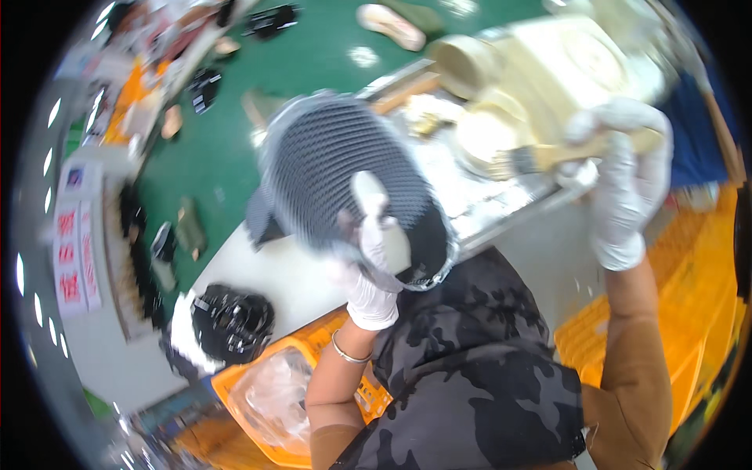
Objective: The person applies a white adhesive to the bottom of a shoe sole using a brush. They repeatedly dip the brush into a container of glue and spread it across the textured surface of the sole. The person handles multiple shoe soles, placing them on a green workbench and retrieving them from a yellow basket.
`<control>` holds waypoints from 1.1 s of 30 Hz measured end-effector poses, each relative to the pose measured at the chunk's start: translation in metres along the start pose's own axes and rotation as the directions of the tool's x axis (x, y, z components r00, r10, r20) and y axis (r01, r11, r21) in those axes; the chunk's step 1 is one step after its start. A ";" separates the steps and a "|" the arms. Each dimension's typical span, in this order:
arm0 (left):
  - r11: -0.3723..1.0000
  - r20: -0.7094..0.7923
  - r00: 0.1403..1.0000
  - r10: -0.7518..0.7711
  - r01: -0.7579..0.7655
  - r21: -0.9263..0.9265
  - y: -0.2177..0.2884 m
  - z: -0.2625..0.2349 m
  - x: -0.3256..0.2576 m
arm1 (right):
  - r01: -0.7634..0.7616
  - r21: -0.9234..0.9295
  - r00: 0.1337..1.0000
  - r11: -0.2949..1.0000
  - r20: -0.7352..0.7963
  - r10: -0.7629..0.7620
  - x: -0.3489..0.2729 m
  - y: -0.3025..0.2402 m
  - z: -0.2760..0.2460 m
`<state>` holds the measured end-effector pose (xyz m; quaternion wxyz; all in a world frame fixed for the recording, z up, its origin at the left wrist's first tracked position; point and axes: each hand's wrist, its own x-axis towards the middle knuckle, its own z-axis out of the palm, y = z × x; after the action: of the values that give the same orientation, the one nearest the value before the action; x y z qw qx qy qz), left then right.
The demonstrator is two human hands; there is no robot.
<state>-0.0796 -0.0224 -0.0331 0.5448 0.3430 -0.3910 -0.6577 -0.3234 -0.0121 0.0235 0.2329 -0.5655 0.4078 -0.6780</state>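
My left hand (370, 294), in a white glove, grips a dark grey ribbed shoe upper (329, 168) by its near side. The thumb and fingers lie across the opening of the upper, which is tilted and partly smeared by motion. To the right, my right hand (630, 176), also gloved in white, closes round the wooden handle of a brush (548, 157). The brush points left, and its pale bristles are beside a cream-coloured pot (492, 133) on a metal tray (470, 207). The brush is apart from the upper.
Another pale pot (464, 66) and a large cream container (576, 55) stand on the tray. Shoe lasts (392, 27) and dark pieces (205, 90) lie on the green surface. A black shiny bundle (233, 323) lies left, above an orange crate (235, 384) with clear plastic. Orange crates (666, 313) stand right.
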 end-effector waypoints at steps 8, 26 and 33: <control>0.960 -0.179 0.979 0.096 -0.043 0.276 0.122 -0.079 0.057 | -0.181 -0.202 0.982 0.963 0.011 0.187 0.104 0.030 -0.027; -0.175 -0.377 0.813 0.443 0.491 0.853 0.209 -0.365 0.193 | -0.340 -0.166 0.940 0.926 -0.026 0.340 0.088 0.034 -0.033; -0.446 -0.420 0.822 0.385 0.564 0.695 0.207 -0.379 0.196 | -0.337 -0.178 0.941 0.925 -0.025 0.338 0.087 0.034 -0.038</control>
<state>0.3127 -0.2895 -0.0279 -0.0035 0.8368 -0.5417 0.0790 -0.3869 -0.0873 0.0451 0.2953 -0.5079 0.5577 -0.5864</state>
